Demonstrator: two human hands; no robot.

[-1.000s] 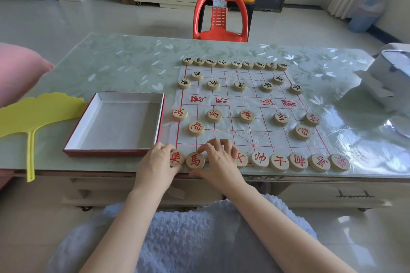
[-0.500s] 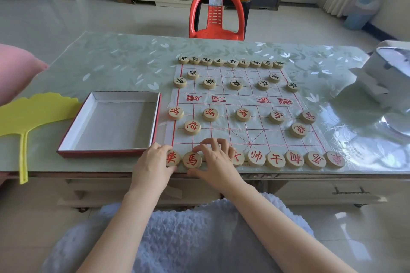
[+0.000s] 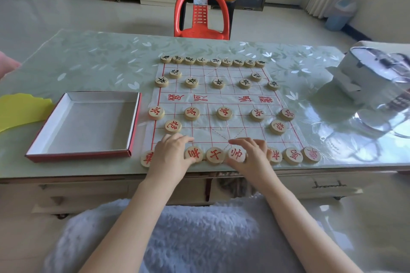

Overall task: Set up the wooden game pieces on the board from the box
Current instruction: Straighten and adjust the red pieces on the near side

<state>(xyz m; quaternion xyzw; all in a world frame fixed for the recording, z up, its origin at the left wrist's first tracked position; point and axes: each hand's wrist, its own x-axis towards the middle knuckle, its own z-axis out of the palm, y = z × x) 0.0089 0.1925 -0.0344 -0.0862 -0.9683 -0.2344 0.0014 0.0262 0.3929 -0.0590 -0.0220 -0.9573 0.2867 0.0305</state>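
Note:
A paper board [image 3: 221, 99] with red grid lines lies on the table. Round wooden pieces with black characters [image 3: 213, 61] fill its far rows. Pieces with red characters [image 3: 224, 113] stand on the near rows. The nearest row runs along the table's front edge. My left hand [image 3: 170, 153] rests flat over a piece near that row's left end, fingers touching the disc beside it. My right hand [image 3: 253, 153] lies on the row's middle, fingers spread around the centre piece [image 3: 236, 154]. The red-edged box [image 3: 133, 122] left of the board shows a bare white bottom.
A yellow fan-shaped mat [image 3: 20, 108] lies at the left edge. A white appliance box [image 3: 372, 77] stands at the right on the glossy green table cover [image 3: 99, 62]. A red plastic chair [image 3: 202, 13] sits beyond the table. A fluffy white blanket [image 3: 195, 235] covers my lap.
Both hands have shifted right along the near row, from its left end toward its middle. The pieces at the left end now show, spaced out.

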